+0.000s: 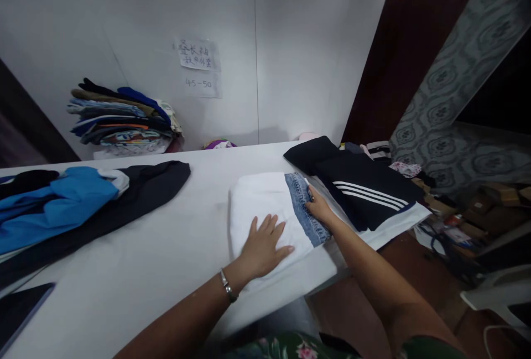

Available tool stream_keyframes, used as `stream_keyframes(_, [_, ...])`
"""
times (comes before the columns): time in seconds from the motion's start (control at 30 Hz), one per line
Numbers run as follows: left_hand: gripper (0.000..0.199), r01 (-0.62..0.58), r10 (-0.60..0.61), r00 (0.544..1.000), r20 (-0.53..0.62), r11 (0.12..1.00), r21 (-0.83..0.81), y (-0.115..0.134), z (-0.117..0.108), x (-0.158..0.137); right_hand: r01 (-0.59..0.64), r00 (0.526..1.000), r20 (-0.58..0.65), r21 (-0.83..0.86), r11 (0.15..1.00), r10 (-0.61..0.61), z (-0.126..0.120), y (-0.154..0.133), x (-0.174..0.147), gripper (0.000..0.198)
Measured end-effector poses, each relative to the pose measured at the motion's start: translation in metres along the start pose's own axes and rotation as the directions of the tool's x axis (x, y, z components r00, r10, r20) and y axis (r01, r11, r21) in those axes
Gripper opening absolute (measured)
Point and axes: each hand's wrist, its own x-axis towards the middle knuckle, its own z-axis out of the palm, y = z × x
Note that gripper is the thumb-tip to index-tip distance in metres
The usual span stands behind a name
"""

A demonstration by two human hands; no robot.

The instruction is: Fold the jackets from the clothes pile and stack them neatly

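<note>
A folded white garment [261, 198] lies on the white table, a blue denim band [305, 209] running along its right side. My left hand [265, 245] rests flat on the white cloth with its fingers spread, a silver bracelet at the wrist. At the upper right of the bundle, my right hand [318, 205] has its fingers curled closed on the denim band; its fingertips are partly hidden. Just right of that hand lie folded black clothes with three white stripes [369, 196].
Blue clothing [62, 198] and a dark garment [153, 182] lie on the left of the table [136, 287]. A tall clothes stack [124, 118] stands beyond the far edge. Boxes [493, 204] and a white plastic chair [493, 298] occupy the floor at right.
</note>
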Motion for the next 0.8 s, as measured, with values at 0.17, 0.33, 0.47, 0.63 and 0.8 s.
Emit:
stream_keyframes(0.17, [0.065, 0.116, -0.121, 0.988, -0.098, 0.992, -0.053, -0.02, -0.038, 0.017, 0.181, 0.982, -0.001, -0.293, 0.939, -0.19, -0.01, -0.037, -0.011, 0.066])
stream_keyframes(0.33, [0.065, 0.301, -0.257, 0.925, -0.278, 0.945, 0.127, -0.059, -0.051, 0.061, 0.411, 0.907, 0.079, -0.382, 0.828, -0.414, 0.002, -0.084, -0.007, 0.062])
stream_keyframes(0.47, [0.066, 0.373, -0.355, 0.925, -0.134, 0.917, 0.142, -0.078, -0.021, 0.084, 0.221, 0.968, 0.213, -0.477, 0.85, -0.133, 0.022, -0.052, 0.008, 0.072])
stream_keyframes(0.63, [0.069, 0.356, -0.347, 0.933, -0.09, 0.927, 0.117, -0.087, 0.003, 0.086, 0.161, 0.969, 0.24, -0.465, 0.871, -0.051, 0.035, -0.006, 0.016, 0.076])
stream_keyframes(0.8, [0.067, 0.354, -0.344, 0.933, -0.105, 0.931, 0.095, -0.087, 0.002, 0.087, 0.148, 0.969, 0.241, -0.428, 0.892, -0.045, 0.035, -0.012, 0.018, 0.076])
